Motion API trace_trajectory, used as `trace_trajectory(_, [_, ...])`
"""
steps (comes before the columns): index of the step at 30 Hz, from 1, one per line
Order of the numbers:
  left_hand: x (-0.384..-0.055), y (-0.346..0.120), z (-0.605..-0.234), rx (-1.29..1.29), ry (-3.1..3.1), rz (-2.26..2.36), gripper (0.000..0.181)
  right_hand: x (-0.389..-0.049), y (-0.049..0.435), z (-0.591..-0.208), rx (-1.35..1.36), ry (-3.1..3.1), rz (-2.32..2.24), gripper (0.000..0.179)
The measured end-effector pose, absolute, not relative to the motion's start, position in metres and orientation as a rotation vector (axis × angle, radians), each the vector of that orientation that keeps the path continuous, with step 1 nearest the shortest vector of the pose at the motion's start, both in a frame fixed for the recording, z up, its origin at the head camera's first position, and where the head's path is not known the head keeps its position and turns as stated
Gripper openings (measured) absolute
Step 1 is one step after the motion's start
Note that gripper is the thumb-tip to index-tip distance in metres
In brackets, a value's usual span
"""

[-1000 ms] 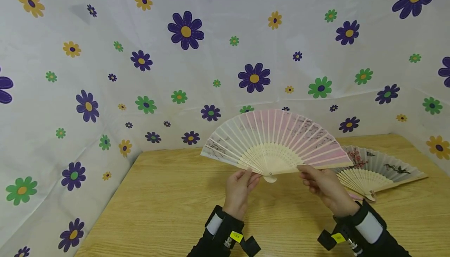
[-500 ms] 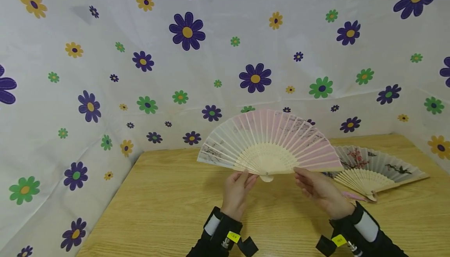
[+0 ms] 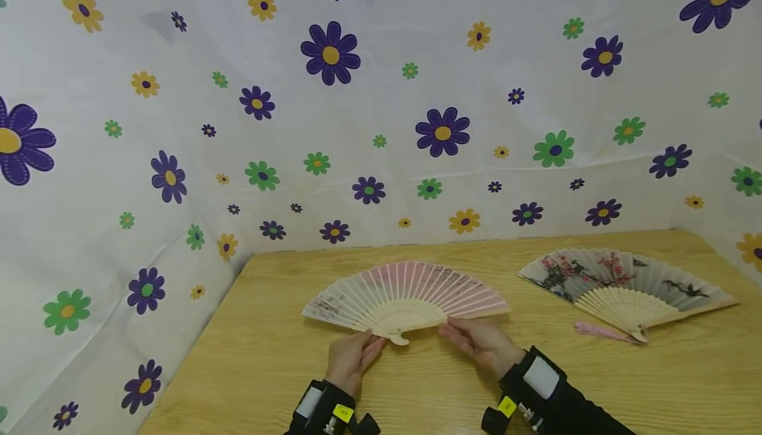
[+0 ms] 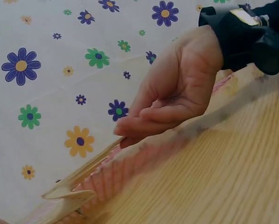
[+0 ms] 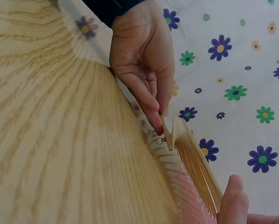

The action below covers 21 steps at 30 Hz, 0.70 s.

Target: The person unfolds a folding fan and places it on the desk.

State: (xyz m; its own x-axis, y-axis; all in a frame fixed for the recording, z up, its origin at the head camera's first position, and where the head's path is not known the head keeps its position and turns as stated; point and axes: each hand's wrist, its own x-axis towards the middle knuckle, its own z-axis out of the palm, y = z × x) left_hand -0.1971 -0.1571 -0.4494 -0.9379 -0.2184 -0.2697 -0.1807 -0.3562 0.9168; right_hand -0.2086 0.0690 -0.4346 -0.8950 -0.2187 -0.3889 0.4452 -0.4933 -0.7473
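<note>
A spread folding fan (image 3: 411, 296), white shading to pink with pale wooden ribs, is held low at the table's middle. Whether its far edge touches the wood, I cannot tell. My left hand (image 3: 351, 359) pinches the fan's left guard stick beside the pivot. At the right guard, my right hand (image 3: 485, 344) grips between thumb and fingers. In the left wrist view my right hand (image 4: 177, 88) shows at the fan's edge (image 4: 97, 168). The right wrist view shows my left hand (image 5: 144, 60) by the pivot, with right-hand fingertips (image 5: 233, 203) at the lower right.
A second spread fan (image 3: 619, 283), grey-white with red blossoms, lies at the table's right, its pink tassel (image 3: 604, 332) beside it. A flower-printed cloth (image 3: 357, 124) hangs behind the wooden table (image 3: 268, 329) and along its sides.
Both hands have lowered the pink-and-white folding fan toward the tabletop and moved it left and nearer. The second fan, partly covered before, now shows fully.
</note>
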Motion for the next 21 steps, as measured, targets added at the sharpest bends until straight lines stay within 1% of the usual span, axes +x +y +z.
trace_trajectory(2, [-0.198,-0.161,-0.45,0.562,-1.824,-2.506,0.031,-0.208,0.069,-0.436,0.353,1.347,-2.382,0.019])
trace_trajectory(4, [-0.197,-0.166,-0.449,0.571,-1.896,-2.526,0.033,-0.205,0.071,-0.438,0.306,1.389,-2.337,0.025])
trace_trajectory(6, [-0.194,-0.173,-0.447,0.573,-2.028,-2.525,0.034,-0.201,0.077,-0.439,0.213,1.414,-2.25,0.033])
trace_trajectory(8, [-0.191,-0.181,-0.444,0.543,-2.172,-2.49,0.036,-0.197,0.084,-0.439,0.118,1.435,-2.136,0.037])
trace_trajectory(12, [-0.189,-0.197,-0.436,0.429,-2.441,-2.254,0.035,-0.196,0.101,-0.425,-0.106,1.586,-1.976,0.036])
trace_trajectory(14, [-0.19,-0.201,-0.429,0.273,-2.573,-2.027,0.031,-0.196,0.112,-0.41,-0.297,1.867,-1.877,0.035])
trace_trajectory(15, [-0.191,-0.202,-0.425,0.144,-2.654,-1.854,0.027,-0.197,0.117,-0.402,-0.409,2.072,-1.79,0.035])
trace_trajectory(18, [-0.194,-0.2,-0.412,-0.27,-2.812,-1.095,0.021,-0.198,0.137,-0.381,-0.667,2.766,-1.336,0.041])
trace_trajectory(19, [-0.196,-0.198,-0.407,-0.353,-2.802,-0.854,0.023,-0.199,0.145,-0.376,-0.715,2.951,-1.177,0.042])
trace_trajectory(21, [-0.201,-0.191,-0.398,-0.432,-2.759,-0.489,0.032,-0.205,0.161,-0.372,-0.783,3.205,-0.913,0.05])
